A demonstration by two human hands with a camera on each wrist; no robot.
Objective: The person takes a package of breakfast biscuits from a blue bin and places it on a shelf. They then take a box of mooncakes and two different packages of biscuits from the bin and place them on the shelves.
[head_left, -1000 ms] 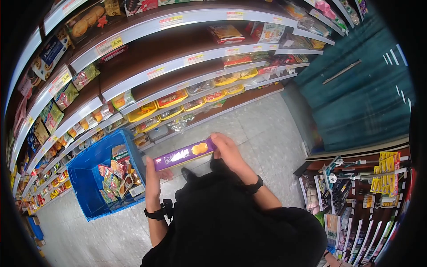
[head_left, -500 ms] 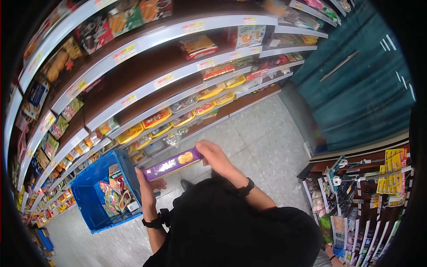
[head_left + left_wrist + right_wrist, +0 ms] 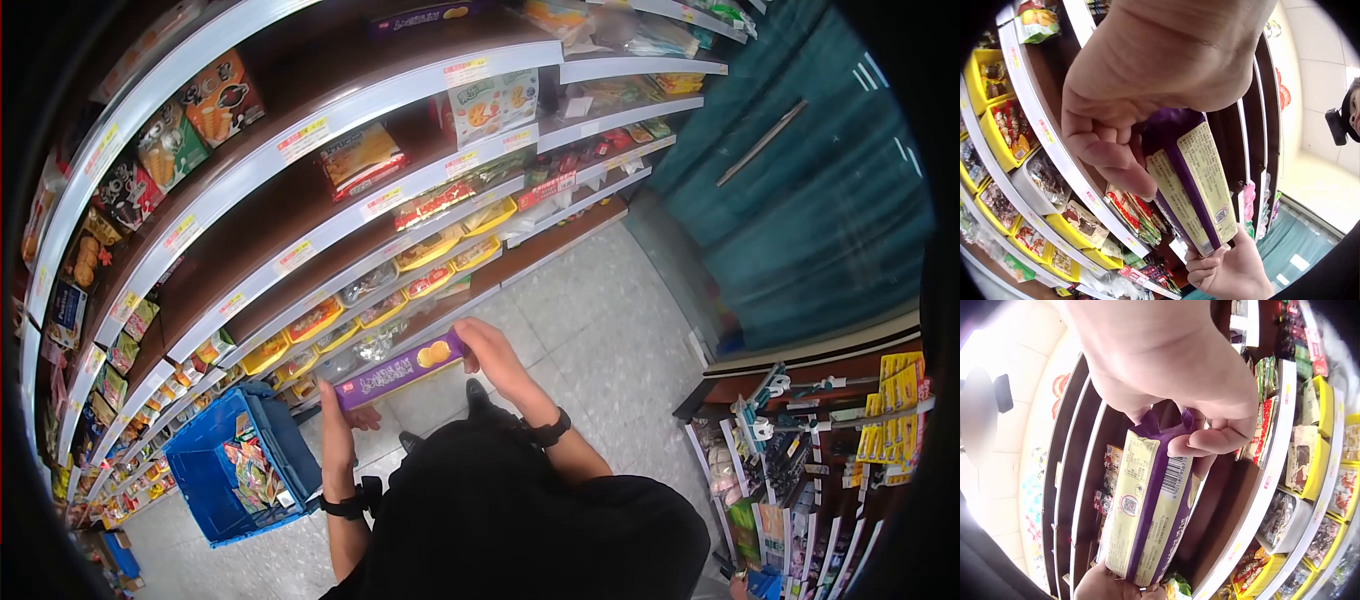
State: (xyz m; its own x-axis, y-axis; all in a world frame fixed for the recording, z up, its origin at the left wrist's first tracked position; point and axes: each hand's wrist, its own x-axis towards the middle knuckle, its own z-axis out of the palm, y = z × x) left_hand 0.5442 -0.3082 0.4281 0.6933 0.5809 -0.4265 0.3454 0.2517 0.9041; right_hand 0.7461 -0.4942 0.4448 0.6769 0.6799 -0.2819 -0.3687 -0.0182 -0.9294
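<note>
A long purple biscuit pack (image 3: 402, 372) is held lengthwise between both hands in front of the body, its front with two round biscuits facing the head camera. The left hand (image 3: 338, 425) grips its left end, and the right hand (image 3: 497, 358) pinches its right end. In the left wrist view, the cream back panel of the pack (image 3: 1207, 169) shows small print, with the left fingers (image 3: 1119, 159) curled at the near end. From the right wrist, a barcode and a crimped purple end show on the pack (image 3: 1154, 506), the right fingers (image 3: 1216, 440) around that end.
Left of the person, a blue crate (image 3: 195, 460) on the floor holds several snack packets (image 3: 255, 475). Shelves ahead carry boxes, yellow trays (image 3: 265, 352) of snacks and another purple pack (image 3: 430, 17). A green curtain (image 3: 820, 200) hangs at right; a goods rack (image 3: 800, 480) stands behind.
The head view has swung, so the shelves sit further left and lower, and more of the upper shelves shows. Both hands have kept hold of the biscuit pack.
</note>
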